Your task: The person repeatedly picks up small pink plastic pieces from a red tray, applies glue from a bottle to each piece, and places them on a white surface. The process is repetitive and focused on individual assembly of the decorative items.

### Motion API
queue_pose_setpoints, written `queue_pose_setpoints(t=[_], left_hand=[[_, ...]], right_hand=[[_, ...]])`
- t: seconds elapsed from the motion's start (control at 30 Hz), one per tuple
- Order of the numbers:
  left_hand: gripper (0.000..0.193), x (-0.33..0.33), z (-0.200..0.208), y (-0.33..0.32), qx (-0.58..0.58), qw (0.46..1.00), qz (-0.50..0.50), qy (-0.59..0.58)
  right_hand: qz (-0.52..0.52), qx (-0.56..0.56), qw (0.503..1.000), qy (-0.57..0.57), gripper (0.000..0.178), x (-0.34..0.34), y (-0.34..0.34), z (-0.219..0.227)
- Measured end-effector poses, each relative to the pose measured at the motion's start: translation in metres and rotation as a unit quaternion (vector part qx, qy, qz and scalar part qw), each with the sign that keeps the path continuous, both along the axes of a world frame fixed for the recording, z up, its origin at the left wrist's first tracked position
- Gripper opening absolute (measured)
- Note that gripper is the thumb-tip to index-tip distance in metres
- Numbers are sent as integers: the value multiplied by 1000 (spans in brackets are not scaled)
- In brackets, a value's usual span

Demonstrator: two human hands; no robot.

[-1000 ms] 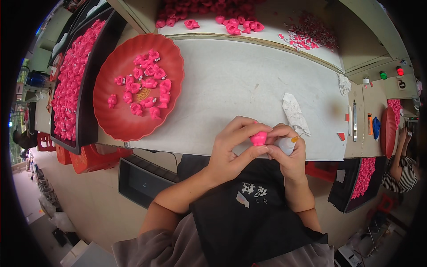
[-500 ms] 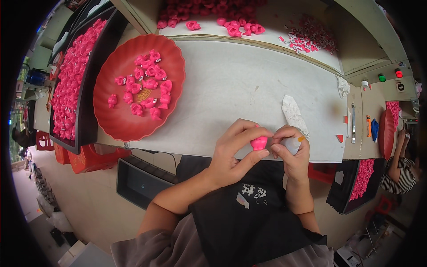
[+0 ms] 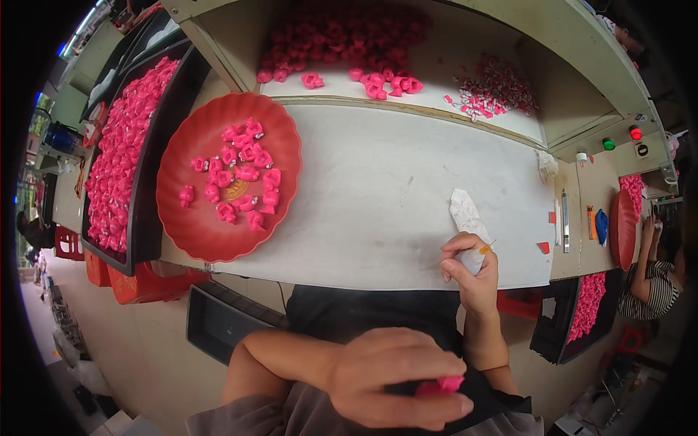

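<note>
My left hand (image 3: 385, 374) is low in the view, close to the camera, gripping a small pink plastic figure part (image 3: 451, 383) between thumb and fingers. The fingers hide most of that part. Over the table's front edge, my right hand (image 3: 474, 283) is wrapped round a small white squeeze bottle (image 3: 470, 260) with an orange needle tip. A crumpled white paper strip (image 3: 465, 212) lies just beyond the right hand. To the left stands a red scalloped plate (image 3: 200, 236) holding several pink hollow parts (image 3: 247, 173).
A black crate of pink parts (image 3: 123, 160) flanks the plate. On the back shelf are a pink heap (image 3: 342, 40) and small pink-and-white pieces (image 3: 498, 87). A metal ruler (image 3: 566, 225) lies right. Beyond sits a person in a striped top (image 3: 643, 291).
My left hand has moved away from the bottle, down and closer to the camera, still gripping the pink part. My right hand keeps the bottle over the table edge. The view has tilted slightly.
</note>
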State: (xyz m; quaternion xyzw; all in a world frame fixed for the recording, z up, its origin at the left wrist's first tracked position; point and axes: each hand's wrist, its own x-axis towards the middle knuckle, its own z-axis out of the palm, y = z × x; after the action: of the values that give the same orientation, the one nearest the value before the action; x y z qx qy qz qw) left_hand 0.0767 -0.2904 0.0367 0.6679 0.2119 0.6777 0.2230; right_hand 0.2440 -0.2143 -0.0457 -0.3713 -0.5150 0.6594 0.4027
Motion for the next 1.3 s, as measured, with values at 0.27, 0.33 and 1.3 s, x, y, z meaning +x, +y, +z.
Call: queue_pose_setpoints(t=[0.27, 0.33, 1.3], left_hand=[[16, 1, 10, 0, 52, 998, -18, -12], [16, 3, 11, 0, 41, 999, -12, -28], [37, -25, -89, 56, -252, 963, 95, 28]], right_hand=[[-6, 6, 1000, 4, 16, -1, 2, -2], [-7, 5, 1000, 4, 16, -2, 1, -3], [-225, 276, 887, -293, 43, 37, 40, -3]])
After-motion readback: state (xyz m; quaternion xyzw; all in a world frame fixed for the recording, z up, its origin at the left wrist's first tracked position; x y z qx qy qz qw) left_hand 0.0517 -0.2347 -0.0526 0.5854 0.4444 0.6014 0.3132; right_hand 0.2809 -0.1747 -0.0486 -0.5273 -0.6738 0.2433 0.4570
